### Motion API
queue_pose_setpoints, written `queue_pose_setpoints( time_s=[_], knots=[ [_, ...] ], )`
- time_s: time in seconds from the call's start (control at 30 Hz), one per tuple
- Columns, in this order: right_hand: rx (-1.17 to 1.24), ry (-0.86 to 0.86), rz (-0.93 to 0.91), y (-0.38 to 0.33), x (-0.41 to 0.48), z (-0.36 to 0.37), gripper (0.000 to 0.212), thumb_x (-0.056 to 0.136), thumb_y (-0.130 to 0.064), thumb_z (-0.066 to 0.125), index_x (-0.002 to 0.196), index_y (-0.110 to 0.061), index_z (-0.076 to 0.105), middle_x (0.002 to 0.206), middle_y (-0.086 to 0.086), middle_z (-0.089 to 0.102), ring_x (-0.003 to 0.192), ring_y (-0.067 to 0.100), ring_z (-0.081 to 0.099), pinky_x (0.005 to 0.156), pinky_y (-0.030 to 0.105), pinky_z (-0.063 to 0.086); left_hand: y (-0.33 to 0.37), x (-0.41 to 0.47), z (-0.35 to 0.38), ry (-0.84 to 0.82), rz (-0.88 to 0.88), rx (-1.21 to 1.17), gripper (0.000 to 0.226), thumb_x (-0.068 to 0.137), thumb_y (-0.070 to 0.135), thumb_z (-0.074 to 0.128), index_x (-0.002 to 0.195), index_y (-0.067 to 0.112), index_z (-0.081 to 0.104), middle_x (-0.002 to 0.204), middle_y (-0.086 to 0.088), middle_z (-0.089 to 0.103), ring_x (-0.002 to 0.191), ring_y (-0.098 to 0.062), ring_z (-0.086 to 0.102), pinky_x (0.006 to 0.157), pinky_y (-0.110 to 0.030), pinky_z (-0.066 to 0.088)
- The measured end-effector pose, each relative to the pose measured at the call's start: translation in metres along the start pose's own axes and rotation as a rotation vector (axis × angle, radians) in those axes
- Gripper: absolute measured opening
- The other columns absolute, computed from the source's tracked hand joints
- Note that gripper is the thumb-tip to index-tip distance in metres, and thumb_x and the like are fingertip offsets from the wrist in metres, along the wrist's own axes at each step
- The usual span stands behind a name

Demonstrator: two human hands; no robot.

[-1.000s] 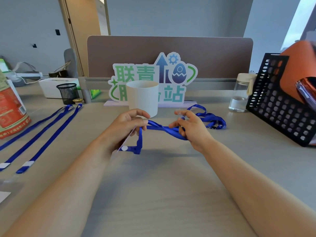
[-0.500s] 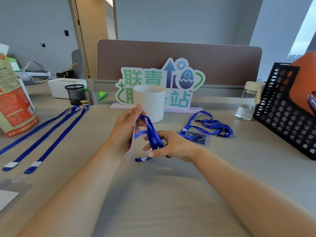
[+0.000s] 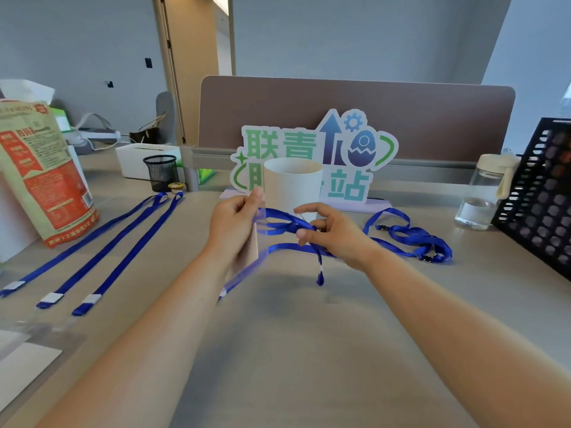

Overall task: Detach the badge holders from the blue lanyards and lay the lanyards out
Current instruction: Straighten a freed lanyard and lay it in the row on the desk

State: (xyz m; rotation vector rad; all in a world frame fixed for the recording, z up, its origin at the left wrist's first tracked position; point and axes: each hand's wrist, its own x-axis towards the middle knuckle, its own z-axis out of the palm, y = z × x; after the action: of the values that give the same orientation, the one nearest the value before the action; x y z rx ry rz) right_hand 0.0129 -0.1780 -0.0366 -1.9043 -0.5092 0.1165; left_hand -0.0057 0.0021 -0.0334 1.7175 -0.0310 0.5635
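Both hands work on one blue lanyard (image 3: 279, 216), held up off the desk (image 3: 293, 350) in front of the white cup (image 3: 292, 183).

Left hand (image 3: 233, 225): thumb and fingers pinch the top edge of a clear badge holder (image 3: 247, 257), which hangs below the palm. Right hand (image 3: 338, 234): thumb and lower fingers pinch the strap just beside the holder's top; the forefinger is raised and touches nothing. One strap end dangles below this hand, and another run trails toward you past the holder.

Step in hand, by my reading: detaching this holder. The joint is blurred, so you cannot tell from this view whether the strap is already out of the slot.

Elsewhere:
- laid-out lanyards (image 3: 123, 236) lie flat and roughly parallel at your left
- loose clear holders (image 3: 34, 350) sit at the near left edge
- a tangle of lanyards (image 3: 414, 239) waits at your right, clips attached

Next move likely calls for:
1. keeping the holder steady in the left pinch
2. drawing the strap clear with the right
3. setting the holder with the loose ones
4. stretching this strap out beside the flat ones
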Motion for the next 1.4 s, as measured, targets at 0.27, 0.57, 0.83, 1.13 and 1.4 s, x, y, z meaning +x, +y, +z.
queue_pose_setpoints(
  time_s=[0.27,0.57,0.83,1.13,1.4],
  knots=[
    [0.032,0.2,-0.066,0.004,0.034,-0.001,0.019,0.091,-0.017,0.057,0.087,-0.035,0.06,0.068,0.0,0.059,0.055,0.008,0.046,0.047,0.017,0.037,-0.016,0.049,0.008,0.128,0.067,0.187,0.059,0.092,0.049,0.044,0.086,-0.007,0.062,0.087,-0.022,0.066,0.079,-0.027,0.057,0.069,-0.034,0.041],
    [-0.015,0.398,-0.227,-0.016,0.09,-0.023,0.024,0.091,0.001,0.046,0.093,-0.019,0.06,0.075,-0.008,0.057,0.062,-0.003,0.054,0.059,0.004,0.042,-0.035,0.086,0.012,0.217,0.028,0.165,0.05,0.088,0.05,0.052,0.057,0.012,0.039,0.056,0.001,0.037,0.057,-0.014,0.035,0.056,-0.028,0.03],
    [-0.496,0.518,-0.243,-0.036,0.17,-0.04,0.027,0.093,-0.003,0.035,0.102,-0.009,0.059,0.092,0.002,0.059,0.075,0.021,0.054,0.069,0.027,0.05,-0.049,0.099,0.004,0.255,0.004,0.151,0.055,0.086,0.051,0.053,0.068,0.0,0.052,0.058,-0.003,0.042,0.057,-0.014,0.037,0.052,-0.019,0.03],
    [-0.966,0.142,0.045,-0.02,0.203,-0.036,0.027,0.087,-0.011,0.056,0.114,-0.013,0.062,0.114,0.01,0.062,0.097,0.024,0.056,0.079,0.028,0.044,-0.053,0.103,0.006,0.185,-0.031,0.076,0.037,0.086,0.035,0.062,0.06,0.012,0.049,0.053,0.006,0.045,0.043,0.003,0.043,0.045,-0.008,0.033],
    [-0.76,0.333,-0.097,-0.017,0.182,-0.035,0.021,0.089,-0.011,0.048,0.095,-0.014,0.068,0.104,0.004,0.066,0.092,0.019,0.059,0.078,0.027,0.048,-0.053,0.1,0.014,0.099,-0.085,0.009,0.023,0.083,0.02,0.066,0.064,0.018,0.054,0.063,0.006,0.054,0.051,0.003,0.048,0.051,-0.009,0.036]
  ],
)
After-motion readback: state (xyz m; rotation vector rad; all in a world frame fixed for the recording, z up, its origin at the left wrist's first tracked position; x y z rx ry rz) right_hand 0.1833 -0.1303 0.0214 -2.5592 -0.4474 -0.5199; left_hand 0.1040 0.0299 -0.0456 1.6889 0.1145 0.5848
